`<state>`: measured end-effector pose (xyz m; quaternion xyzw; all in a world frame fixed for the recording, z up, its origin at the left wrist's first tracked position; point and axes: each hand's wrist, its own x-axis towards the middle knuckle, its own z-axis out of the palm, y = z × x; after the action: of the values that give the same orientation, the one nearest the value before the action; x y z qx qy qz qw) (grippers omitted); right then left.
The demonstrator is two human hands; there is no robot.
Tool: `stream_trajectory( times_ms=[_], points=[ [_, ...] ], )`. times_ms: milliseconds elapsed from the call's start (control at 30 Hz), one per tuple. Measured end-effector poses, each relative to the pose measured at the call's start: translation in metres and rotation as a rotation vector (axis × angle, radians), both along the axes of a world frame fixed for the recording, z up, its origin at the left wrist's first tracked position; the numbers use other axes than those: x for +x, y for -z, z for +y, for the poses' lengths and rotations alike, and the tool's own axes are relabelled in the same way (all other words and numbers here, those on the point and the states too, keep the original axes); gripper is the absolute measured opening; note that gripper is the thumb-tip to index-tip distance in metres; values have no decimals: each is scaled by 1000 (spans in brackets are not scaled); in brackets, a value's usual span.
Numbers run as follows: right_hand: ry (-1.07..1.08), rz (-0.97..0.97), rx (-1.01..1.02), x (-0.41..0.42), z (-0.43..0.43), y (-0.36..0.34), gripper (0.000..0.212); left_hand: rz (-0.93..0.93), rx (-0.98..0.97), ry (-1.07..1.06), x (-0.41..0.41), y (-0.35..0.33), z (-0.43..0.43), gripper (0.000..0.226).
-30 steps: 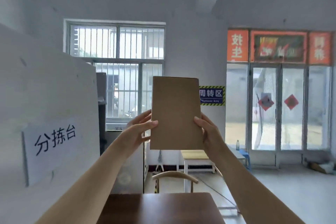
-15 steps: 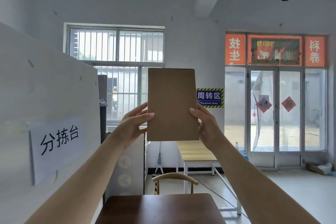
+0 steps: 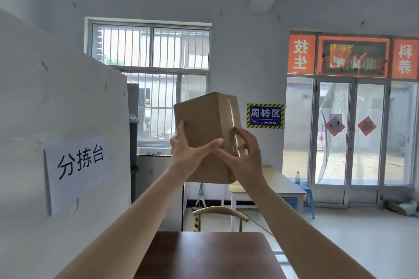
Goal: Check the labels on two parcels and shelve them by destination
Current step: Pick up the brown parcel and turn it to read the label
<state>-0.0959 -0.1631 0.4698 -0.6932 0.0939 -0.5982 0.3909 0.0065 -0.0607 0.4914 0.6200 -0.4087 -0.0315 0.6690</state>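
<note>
A plain brown cardboard parcel (image 3: 204,120) is held up in the air at chest height, tilted, with a taped seam showing on its right face. My left hand (image 3: 190,149) grips its lower left side, thumb across the front face. My right hand (image 3: 240,154) holds the lower right side, fingers on the taped face. No label shows on the faces turned to me. A second parcel is not in view.
A dark wooden table (image 3: 208,256) lies below my arms, a chair back (image 3: 220,213) behind it. A white partition with a paper sign (image 3: 77,165) stands at left. A light table (image 3: 278,183), a "Turnover Area" sign (image 3: 265,116) and glass doors (image 3: 349,133) are beyond.
The parcel has turned from flat-on to an angled pose, showing its taped side face. Both hands shifted toward its lower middle, closer together.
</note>
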Motion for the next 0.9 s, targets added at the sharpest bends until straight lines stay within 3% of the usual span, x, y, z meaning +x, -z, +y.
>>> stream_trajectory(
  times_ms=[267,400,533,700,800,900],
  points=[
    [103,-38,-132,0,19,37,81,3,-57,24,2,2,2,131],
    [-68,-62,-17,-13,11,23,78,97,-158,213,12,-6,14,121],
    [-235,-13,193,-26,-5,1,85,109,-128,300,21,-10,22,113],
    [-493,186,227,-34,-8,-1,125,74,-76,369,24,-7,27,103],
    [-586,240,231,-33,-12,6,106,56,-52,417,25,-4,28,97],
    [-672,257,249,-35,-11,10,82,59,-41,452,26,-1,30,107]
  ],
)
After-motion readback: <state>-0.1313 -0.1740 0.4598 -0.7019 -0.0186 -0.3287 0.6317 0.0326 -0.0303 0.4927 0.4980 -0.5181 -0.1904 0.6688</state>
